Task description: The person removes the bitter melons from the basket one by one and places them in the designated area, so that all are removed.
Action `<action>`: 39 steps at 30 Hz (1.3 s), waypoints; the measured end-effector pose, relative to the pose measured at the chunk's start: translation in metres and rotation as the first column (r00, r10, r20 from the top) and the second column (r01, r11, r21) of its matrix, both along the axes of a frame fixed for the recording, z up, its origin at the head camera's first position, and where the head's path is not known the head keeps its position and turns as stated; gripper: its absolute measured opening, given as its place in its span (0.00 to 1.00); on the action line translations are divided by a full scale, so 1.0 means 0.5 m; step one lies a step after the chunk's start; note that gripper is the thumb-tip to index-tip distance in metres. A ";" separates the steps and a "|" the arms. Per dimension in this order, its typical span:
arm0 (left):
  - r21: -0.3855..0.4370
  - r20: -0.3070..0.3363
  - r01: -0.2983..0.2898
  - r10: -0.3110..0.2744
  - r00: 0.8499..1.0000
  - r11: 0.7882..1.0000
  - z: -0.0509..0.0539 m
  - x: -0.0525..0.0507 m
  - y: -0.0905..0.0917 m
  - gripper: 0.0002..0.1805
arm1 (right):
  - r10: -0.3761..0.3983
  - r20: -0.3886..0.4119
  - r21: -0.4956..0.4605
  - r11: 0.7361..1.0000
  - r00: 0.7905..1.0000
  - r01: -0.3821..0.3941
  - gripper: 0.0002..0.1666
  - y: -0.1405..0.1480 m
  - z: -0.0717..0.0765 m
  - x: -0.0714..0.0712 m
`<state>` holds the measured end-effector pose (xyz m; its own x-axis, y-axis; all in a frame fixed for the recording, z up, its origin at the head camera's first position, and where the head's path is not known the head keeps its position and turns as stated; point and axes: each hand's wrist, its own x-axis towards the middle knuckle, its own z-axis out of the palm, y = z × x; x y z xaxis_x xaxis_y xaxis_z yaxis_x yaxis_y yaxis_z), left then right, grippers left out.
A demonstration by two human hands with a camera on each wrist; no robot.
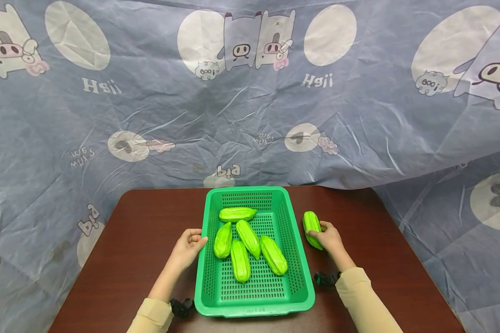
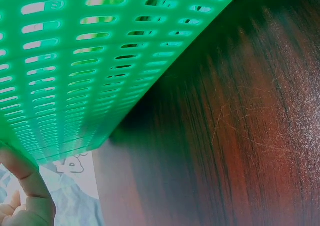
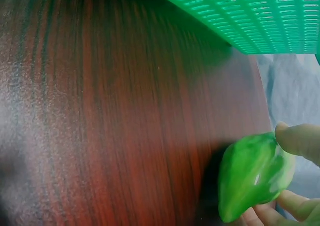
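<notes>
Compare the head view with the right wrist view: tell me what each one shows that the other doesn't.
Only the head view shows the left hand at the left rim of the basket, the five fruits lying in it, the sleeves and the cartoon prints on the cloth.

Only the right wrist view shows the outer face of the basket's right wall.

Both show the right hand holding a green fruit, plus parts of the basket, table and cloth.

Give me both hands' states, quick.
Left hand: holding the green basket by its rim.
Right hand: holding a green vegetable beside the basket.
</notes>
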<state>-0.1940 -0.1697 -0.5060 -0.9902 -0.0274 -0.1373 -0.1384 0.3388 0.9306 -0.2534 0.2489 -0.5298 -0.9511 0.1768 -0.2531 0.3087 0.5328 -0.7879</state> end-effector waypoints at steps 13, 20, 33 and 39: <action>-0.027 -0.020 0.022 -0.023 1.000 0.999 0.007 0.003 0.002 0.22 | 0.025 -0.070 0.077 0.997 0.997 -0.019 0.47 -0.002 0.096 0.014; -0.023 -0.024 0.016 -0.017 1.000 1.000 0.002 0.001 -0.001 0.21 | 0.088 -0.182 0.090 0.993 0.979 -0.073 0.47 -0.059 0.184 0.029; -0.021 -0.001 0.026 -0.026 1.000 0.999 0.004 0.005 -0.003 0.22 | 0.230 -0.156 0.083 0.972 0.961 -0.219 0.46 -0.247 0.184 0.082; -0.005 -0.001 0.022 -0.022 1.000 1.000 0.002 0.003 -0.001 0.22 | 0.204 -0.113 0.121 0.974 0.972 -0.191 0.47 -0.288 0.133 0.090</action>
<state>-0.1924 -0.1705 -0.5052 -0.9907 -0.0067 -0.1356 -0.1295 0.3465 0.9291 -0.2083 0.1050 -0.4631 -0.9927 0.0021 -0.1210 0.0925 0.6577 -0.7476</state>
